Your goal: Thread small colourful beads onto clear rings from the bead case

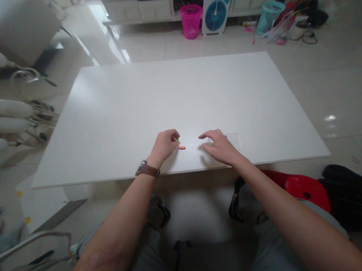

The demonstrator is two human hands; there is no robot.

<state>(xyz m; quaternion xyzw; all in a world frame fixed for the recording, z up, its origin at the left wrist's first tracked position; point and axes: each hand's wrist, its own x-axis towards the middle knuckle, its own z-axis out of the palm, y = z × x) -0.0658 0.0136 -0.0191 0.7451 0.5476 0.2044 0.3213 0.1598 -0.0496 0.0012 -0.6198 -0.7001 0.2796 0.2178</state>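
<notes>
My left hand [166,144], with a brown-strapped watch on its wrist, is low over the near part of the white table [175,91]. Its thumb and fingers are pinched on a small green piece [178,140], too small to name further. Just below those fingertips a small orange piece [182,148] lies on the tabletop. Across from it, my right hand [219,147] is open, thumb and index finger apart. A tiny yellow-green thing [212,143] shows beside its thumb; whether they touch I cannot tell. A clear flat rectangular item [234,136] lies partly behind this hand.
The table's near edge [186,171] runs beneath my forearms. A red stool [306,187] and a black bag [361,200] are at the lower right. Beyond the table stand a pink basket [192,19], a blue-and-white fan [216,11] and a teal basket [269,17].
</notes>
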